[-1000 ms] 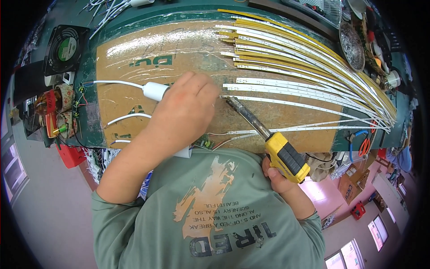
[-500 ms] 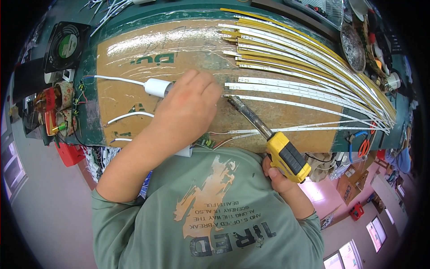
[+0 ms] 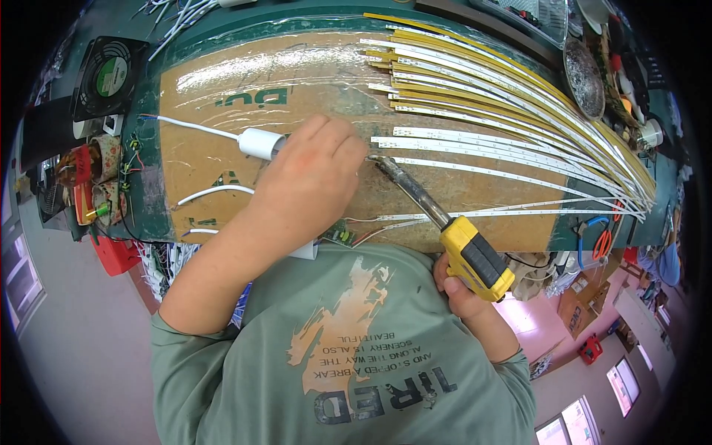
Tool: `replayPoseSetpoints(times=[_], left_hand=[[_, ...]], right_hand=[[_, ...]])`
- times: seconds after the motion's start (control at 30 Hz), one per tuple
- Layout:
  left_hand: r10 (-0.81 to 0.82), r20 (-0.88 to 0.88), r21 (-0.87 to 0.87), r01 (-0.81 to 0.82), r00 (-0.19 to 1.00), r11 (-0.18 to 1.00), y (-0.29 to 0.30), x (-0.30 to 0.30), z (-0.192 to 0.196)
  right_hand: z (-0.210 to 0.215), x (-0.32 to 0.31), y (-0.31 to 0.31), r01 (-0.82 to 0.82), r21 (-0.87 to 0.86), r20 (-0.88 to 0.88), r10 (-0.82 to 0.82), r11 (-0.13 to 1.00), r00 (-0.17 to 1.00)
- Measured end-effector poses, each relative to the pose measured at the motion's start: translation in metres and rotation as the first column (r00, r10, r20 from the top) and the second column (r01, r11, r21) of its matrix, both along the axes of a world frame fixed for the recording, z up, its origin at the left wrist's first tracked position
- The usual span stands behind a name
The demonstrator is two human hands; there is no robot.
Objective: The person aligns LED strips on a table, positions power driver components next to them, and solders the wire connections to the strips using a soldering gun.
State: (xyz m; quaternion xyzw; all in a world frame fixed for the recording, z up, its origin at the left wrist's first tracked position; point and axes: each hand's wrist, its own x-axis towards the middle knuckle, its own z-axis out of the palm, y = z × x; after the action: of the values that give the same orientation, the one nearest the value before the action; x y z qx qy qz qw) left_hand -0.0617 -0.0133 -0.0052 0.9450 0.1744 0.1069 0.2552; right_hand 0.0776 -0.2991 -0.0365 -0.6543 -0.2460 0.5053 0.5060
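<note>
Dark lettering crosses the shirt (image 3: 348, 371). The right hand (image 3: 461, 298) wraps its fingers round the iron (image 3: 477, 258), tip by the left end of a strip (image 3: 445, 167). The left hand (image 3: 315, 167) curls beside a white cap (image 3: 259, 144); its pinch is hidden. Beyond, green print marks cardboard (image 3: 200, 119).

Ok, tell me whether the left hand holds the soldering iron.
No, the right hand grips the soldering iron by its yellow-and-black handle.

The soldering iron (image 3: 454, 228) is yellow and black, the cylinder (image 3: 259, 144) white
</note>
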Motion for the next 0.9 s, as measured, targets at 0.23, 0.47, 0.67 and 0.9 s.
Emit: replayPoseSetpoints(times=[0.23, 0.47, 0.67, 0.9], left_hand=[[-0.005, -0.005, 0.007, 0.005, 1.0, 1.0, 0.0, 0.002, 0.001], [-0.012, -0.003, -0.014, 0.012, 1.0, 1.0, 0.0, 0.003, 0.001], [-0.001, -0.016, -0.052, 0.0, 1.0, 0.999, -0.001, 0.002, 0.006], [0.026, -0.003, -0.071, -0.026, 1.0, 0.997, -0.003, 0.005, 0.006]], right_hand=[[-0.002, 0.003, -0.001, -0.017, 0.025, -0.033, 0.018, 1.0, 0.999], [0.027, 0.011, 0.011, 0.335, 0.137, -0.286, -0.287, 0.932, 0.914], [0.038, 0.078, 0.028, 0.49, 0.409, -0.044, -0.52, 0.77, 0.853], [0.045, 0.131, 0.038, 0.335, 0.78, 0.23, -0.74, 0.529, 0.632]])
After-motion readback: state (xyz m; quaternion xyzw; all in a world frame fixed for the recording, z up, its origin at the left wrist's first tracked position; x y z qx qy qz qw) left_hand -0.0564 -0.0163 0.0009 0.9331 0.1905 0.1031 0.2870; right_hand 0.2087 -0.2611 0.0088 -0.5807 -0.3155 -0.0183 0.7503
